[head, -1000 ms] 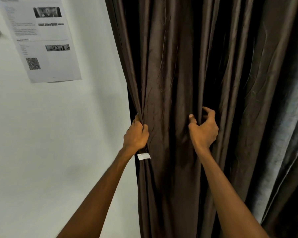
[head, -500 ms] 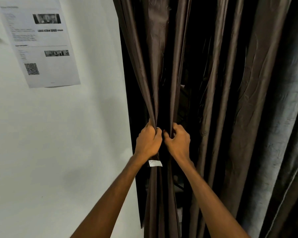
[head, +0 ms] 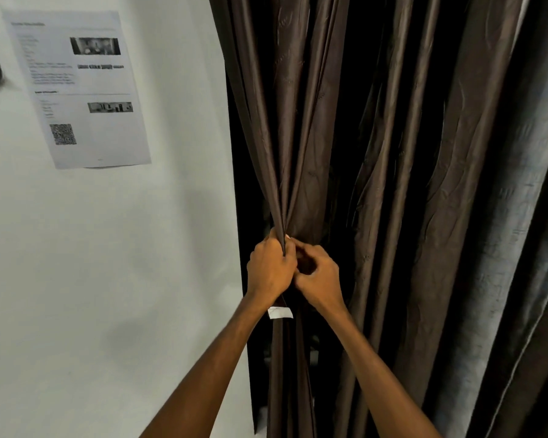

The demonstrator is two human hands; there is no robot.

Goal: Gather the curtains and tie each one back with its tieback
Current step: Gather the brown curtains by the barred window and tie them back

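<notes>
I see the dark brown, satin-sheened curtain (head: 377, 184) hanging in long vertical pleats beside the white wall (head: 108, 263), its left edge pinched into a tight bunch. My left hand (head: 271, 270) grips that bunch, fingers curled round it. My right hand (head: 318, 276) touches it, fingers curled into the folds. A small white fabric tag (head: 280, 312) sticks out just below. A printed paper sheet (head: 79, 90) hangs on the wall.

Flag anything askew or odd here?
The printed sheet on the wall hangs tilted, its bottom edge slanting. A small white tag sticks out of the curtain just below the left hand. Nothing looks torn.
</notes>
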